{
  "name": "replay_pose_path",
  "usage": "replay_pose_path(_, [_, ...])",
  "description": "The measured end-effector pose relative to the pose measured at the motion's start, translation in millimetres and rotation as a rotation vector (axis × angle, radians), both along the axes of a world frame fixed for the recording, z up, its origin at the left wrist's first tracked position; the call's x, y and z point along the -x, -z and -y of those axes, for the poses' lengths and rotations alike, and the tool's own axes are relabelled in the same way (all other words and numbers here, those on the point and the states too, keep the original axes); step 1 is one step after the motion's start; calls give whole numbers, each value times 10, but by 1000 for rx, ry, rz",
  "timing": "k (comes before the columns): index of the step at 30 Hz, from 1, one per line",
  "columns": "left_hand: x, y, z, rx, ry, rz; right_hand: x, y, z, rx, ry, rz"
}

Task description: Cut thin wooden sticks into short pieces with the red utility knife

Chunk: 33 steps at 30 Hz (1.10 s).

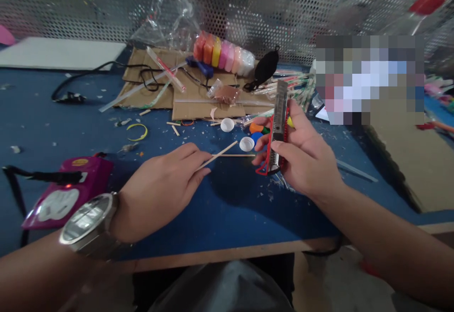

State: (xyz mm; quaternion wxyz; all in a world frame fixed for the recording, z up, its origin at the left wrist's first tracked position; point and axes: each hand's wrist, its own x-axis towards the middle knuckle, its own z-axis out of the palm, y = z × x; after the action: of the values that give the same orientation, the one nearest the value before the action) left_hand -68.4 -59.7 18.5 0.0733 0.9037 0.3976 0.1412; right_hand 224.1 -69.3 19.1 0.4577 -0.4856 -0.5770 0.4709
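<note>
A blue tabletop is littered with scraps. A white board is laid at the upper left of the frame, cardboard sheets at upper centre; a purple device is set at lower left, and two white caps are seen near the centre.

The flat worktop is deep blue with a pale brown front edge, and the boxy plastic device on it is glossy magenta with a whitish patch, a yellow oval and a glowing red light. The wrapped row of soft blocks runs in bands of red, orange, yellow, pinks, peach and white, while the perforated metal panel is grey, dotted with dark holes. The long ridged tool is dark grey and silver with red edging.
</note>
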Motion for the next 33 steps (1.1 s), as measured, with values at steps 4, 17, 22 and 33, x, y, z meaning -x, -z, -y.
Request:
replay_pose_path(4, [2,14,29,69,69,8,-11,-8,22,-8,-55,7])
replay_pose_path(17, [-8,13,97,166,177,62,-75,-24,165,-114,-107,437])
replay_pose_path(22, [-16,19,120,172,211,81,-101,3,110,-176,-118,666])
replay_pose_path(33, [-51,-1,116,193,174,95,-83,-76,151,-249,-79,726])
